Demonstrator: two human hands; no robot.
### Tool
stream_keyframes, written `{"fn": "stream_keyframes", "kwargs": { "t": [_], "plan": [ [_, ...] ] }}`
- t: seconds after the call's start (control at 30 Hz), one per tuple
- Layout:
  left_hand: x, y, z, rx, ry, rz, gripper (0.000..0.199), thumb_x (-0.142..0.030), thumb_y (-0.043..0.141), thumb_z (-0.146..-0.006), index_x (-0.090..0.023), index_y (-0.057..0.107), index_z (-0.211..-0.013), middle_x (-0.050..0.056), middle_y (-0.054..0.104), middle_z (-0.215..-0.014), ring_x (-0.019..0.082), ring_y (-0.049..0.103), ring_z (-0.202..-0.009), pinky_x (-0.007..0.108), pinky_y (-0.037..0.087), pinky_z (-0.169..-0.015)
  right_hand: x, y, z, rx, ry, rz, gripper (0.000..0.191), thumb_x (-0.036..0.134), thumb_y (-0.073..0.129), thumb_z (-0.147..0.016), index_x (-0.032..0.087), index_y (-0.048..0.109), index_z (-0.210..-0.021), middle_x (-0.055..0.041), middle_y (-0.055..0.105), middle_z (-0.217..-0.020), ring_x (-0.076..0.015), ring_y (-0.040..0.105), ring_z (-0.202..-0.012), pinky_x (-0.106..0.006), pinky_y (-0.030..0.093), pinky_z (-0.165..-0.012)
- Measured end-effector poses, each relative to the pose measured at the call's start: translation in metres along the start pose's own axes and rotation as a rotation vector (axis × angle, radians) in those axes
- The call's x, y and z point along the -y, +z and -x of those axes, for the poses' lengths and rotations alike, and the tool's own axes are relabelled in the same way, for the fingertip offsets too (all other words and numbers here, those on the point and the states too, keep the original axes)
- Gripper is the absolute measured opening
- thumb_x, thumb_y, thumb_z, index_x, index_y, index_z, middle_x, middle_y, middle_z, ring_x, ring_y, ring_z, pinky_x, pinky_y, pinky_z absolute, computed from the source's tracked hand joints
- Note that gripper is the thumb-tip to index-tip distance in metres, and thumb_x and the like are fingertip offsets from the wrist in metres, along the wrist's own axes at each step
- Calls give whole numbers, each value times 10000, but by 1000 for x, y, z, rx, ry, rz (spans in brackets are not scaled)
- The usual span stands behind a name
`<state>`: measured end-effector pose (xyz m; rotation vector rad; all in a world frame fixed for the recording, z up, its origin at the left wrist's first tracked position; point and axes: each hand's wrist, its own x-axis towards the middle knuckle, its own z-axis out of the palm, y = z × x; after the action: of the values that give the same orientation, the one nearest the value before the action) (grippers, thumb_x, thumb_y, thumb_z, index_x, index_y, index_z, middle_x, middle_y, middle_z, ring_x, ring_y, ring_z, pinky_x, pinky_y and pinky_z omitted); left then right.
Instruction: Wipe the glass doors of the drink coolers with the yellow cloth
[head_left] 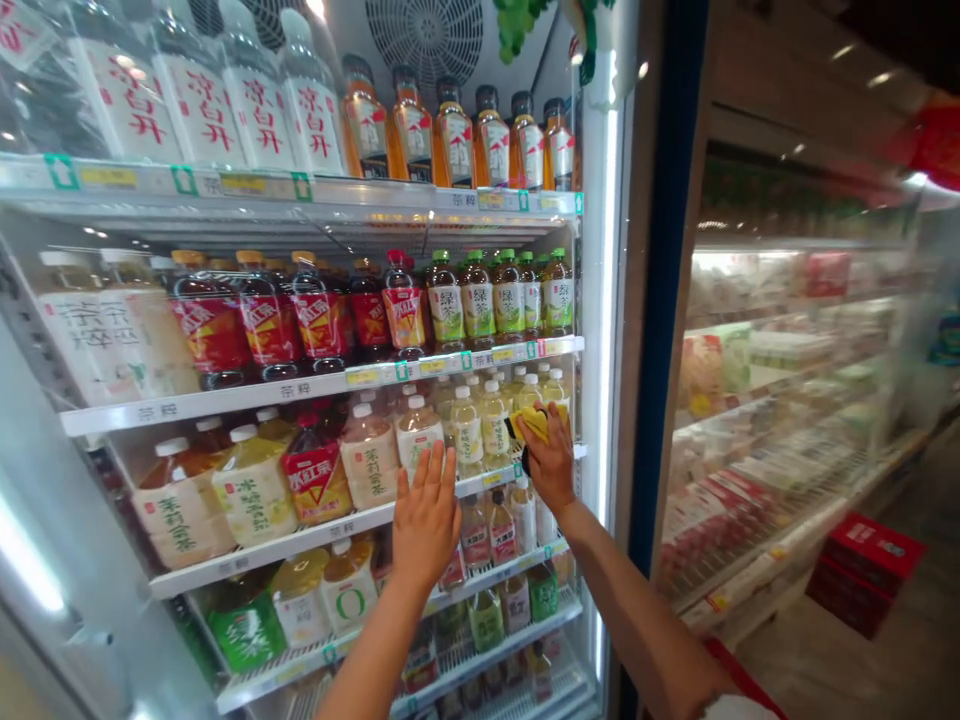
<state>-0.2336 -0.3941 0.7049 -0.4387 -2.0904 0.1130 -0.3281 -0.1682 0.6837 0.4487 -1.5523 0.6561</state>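
My right hand (551, 455) presses a yellow cloth (534, 422) with a dark edge, up against what looks like the glass front of a drinks fridge. Behind the cloth stand pale yellow bottles (466, 425) with white caps. My left hand (426, 515) is raised lower and to the left, fingers stretched and palm facing the fridge, holding nothing. Whether its palm touches the glass I cannot tell. Just beyond its fingertips is a white-capped bottle (420, 430) with a white and green label.
Several fridge shelves (247, 390) carry rows of bottled drinks, with large water bottles (307, 100) at the top left. A bright light strip (609, 380) runs down the right side. Farther right are another chilled display (780, 370) and a red box (862, 570).
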Motion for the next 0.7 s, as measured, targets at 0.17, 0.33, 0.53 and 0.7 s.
{"fn": "stream_keyframes", "kwargs": {
  "t": [0.17,0.33,0.53,0.7],
  "plan": [
    [-13,6,-12,-20,23,25,950,-211,601,-912,-227,1,-1648,119,247,-1674,284,271,-1551,509,112,-1301,-51,-23,-6,-168,252,136,405,278,502,-1020,297,624,-1405,-126,486,-1508,-330,448,-1411,-612,401,-1142],
    [-26,15,-16,-28,50,25,925,-214,580,-919,-235,11,-1649,105,287,-1663,270,293,-1545,504,125,-1301,-54,-18,19,-234,338,106,392,275,447,-1033,304,670,-1354,-116,533,-1397,-305,533,-1289,-569,451,-1082],
    [-52,26,-35,-33,58,13,889,-201,574,-908,-207,84,-1650,108,272,-1668,254,240,-1564,493,53,-1305,-99,-40,-21,-160,253,54,433,210,424,-1002,310,682,-1335,-87,589,-1414,-280,486,-1377,-621,318,-1199],
    [-64,29,-45,-41,99,12,870,-197,566,-905,-198,114,-1649,83,264,-1674,228,201,-1575,455,35,-1308,-108,-46,10,-190,382,43,455,262,403,-1024,256,593,-1437,-136,500,-1519,-293,473,-1403,-601,408,-1153]
  ]
}}
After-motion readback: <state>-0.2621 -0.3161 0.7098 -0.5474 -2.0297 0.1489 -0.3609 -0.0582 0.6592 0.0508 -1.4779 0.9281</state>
